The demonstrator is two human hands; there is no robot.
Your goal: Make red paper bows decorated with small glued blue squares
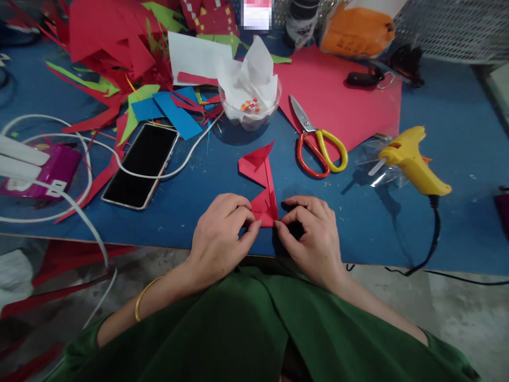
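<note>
Red folded paper (267, 201), one piece, two hands (222, 233) (312, 233), each grip pinching one corner

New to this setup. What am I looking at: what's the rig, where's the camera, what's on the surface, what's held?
No machine here: these are a person's own bare hands. There is one picture, from a camera worn on the head, looking forward and down, so the left hand is on the left and the right hand on the right.

Both work at a blue table. Thumb and finger of each appear to pinch the near end of a folded red paper.

Beyond it stands a clear bowl lined with white paper. To its right are scissors and a yellow glue gun; to its left, a phone with a white cable across it.
</note>
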